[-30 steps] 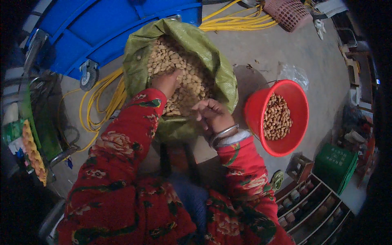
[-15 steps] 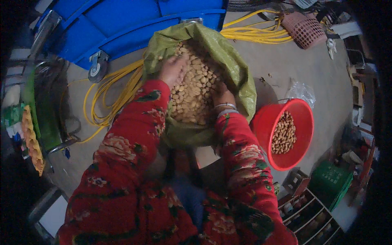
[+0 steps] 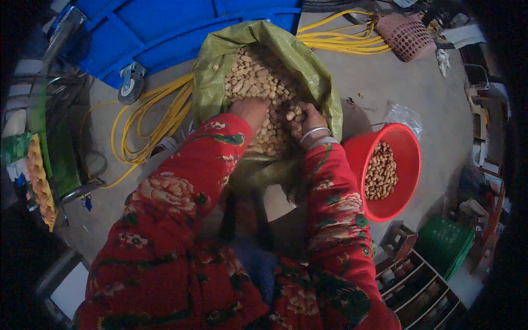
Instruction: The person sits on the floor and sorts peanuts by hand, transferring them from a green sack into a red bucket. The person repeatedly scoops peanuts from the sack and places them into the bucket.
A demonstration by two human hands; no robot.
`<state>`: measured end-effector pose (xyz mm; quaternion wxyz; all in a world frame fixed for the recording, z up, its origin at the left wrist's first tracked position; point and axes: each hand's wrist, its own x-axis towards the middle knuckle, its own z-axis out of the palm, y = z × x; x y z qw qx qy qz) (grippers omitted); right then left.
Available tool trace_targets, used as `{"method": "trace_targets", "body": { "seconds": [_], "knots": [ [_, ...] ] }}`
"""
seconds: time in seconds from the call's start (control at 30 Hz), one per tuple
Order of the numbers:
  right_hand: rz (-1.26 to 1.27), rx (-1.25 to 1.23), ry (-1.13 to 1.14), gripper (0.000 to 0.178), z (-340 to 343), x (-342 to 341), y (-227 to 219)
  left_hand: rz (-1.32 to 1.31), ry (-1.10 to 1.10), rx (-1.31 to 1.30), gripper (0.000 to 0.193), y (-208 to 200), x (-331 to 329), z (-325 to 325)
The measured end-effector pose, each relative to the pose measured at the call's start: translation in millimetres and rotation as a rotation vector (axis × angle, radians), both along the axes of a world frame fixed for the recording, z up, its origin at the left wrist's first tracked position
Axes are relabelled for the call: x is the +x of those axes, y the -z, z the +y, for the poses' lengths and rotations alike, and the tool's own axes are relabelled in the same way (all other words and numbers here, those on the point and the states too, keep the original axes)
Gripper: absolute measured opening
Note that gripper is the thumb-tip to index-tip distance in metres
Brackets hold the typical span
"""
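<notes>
An olive-green woven sack [image 3: 324, 91] gapes in front of me, filled with unshelled peanuts [image 3: 258, 82]. My left hand [image 3: 253, 111] reaches down into the peanuts on the left side, and its fingertips are hidden among them. My right hand [image 3: 313, 122], with a bracelet at the wrist, is at the sack's right side, its fingers curled round a cluster of peanuts [image 3: 295, 114]. To the right of the sack a red bucket [image 3: 408, 181] leans toward me, partly filled with more peanuts [image 3: 381, 173].
A blue wheeled bin [image 3: 159, 33] stands behind the sack, its caster [image 3: 131, 85] on the floor. Yellow hose [image 3: 159, 118] lies coiled at left. A pink basket [image 3: 407, 37], a clear plastic bag [image 3: 404, 118], a green crate [image 3: 445, 242] and a slatted rack [image 3: 421, 291] are at right.
My left hand has moved nearer to me and slightly right within the sack. The right hand has risen out of the peanuts, now showing a cluster in its fingers.
</notes>
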<state>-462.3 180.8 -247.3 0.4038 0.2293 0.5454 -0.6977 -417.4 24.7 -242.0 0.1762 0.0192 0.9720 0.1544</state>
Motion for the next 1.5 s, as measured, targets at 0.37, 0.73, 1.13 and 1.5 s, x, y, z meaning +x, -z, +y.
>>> {"method": "trace_targets", "body": {
  "seconds": [0.37,0.73,1.13,1.5],
  "knots": [
    [0.066,-0.629,0.296,0.016,49.2,47.8,-93.8,0.343,-0.525,0.769,0.017,-45.8,34.3,-12.1],
    [0.003,-0.672,0.419,0.028,-5.8,130.4,-96.0,0.621,0.042,0.896,0.008,-141.6,107.1,81.6],
    [0.224,-0.610,0.894,0.030,134.1,96.4,-115.1,0.321,-0.302,1.141,0.012,-138.5,121.0,28.6],
    [0.411,-0.396,0.444,0.019,95.4,91.1,-91.6,0.330,-0.168,0.430,0.027,-35.1,89.7,-7.1]
  ]
}}
